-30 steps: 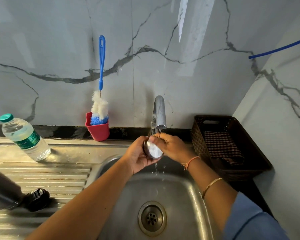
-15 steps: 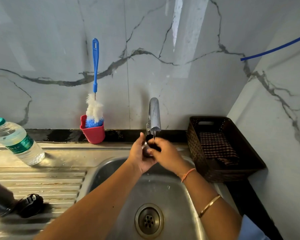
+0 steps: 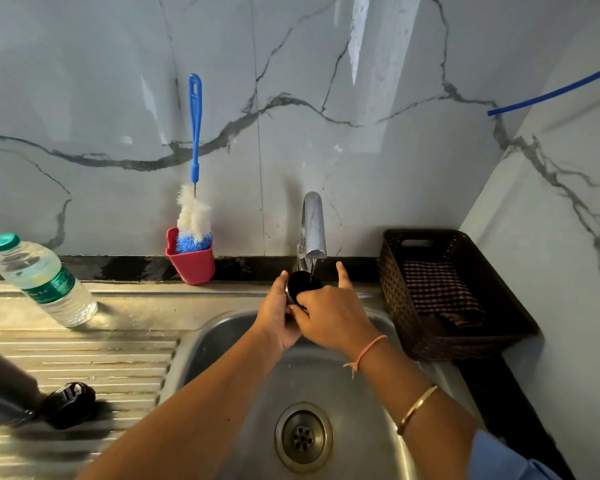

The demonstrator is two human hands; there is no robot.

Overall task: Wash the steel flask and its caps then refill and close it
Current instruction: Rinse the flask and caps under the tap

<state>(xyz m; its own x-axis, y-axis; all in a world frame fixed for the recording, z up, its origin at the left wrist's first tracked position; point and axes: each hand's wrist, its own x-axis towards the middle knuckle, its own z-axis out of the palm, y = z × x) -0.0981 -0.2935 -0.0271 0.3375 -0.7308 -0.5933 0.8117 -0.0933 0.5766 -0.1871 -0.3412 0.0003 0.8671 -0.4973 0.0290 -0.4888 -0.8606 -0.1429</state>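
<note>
Under the tap [image 3: 313, 227] I hold a round cap [image 3: 300, 285], steel outside and dark inside, with its open side turned up toward the spout. A thin stream of water runs into it. My left hand [image 3: 278, 313] grips the cap from the left. My right hand [image 3: 329, 315] holds it from the right and front, with the forefinger raised. The dark flask [image 3: 4, 386] lies on the draining board at the lower left, blurred and cut by the frame edge. A black cap [image 3: 70, 403] lies beside the flask's end.
The steel sink [image 3: 222, 344] has its drain [image 3: 303, 436] below my arms. A plastic water bottle [image 3: 42, 282] stands tilted at the left. A red cup [image 3: 192, 263] with a blue bottle brush [image 3: 194, 188] sits against the wall. A dark basket [image 3: 465, 337] with checked cloth is at right.
The cap has turned from its shiny steel side facing me to its dark open side facing up. Both hands shifted slightly back under the spout.
</note>
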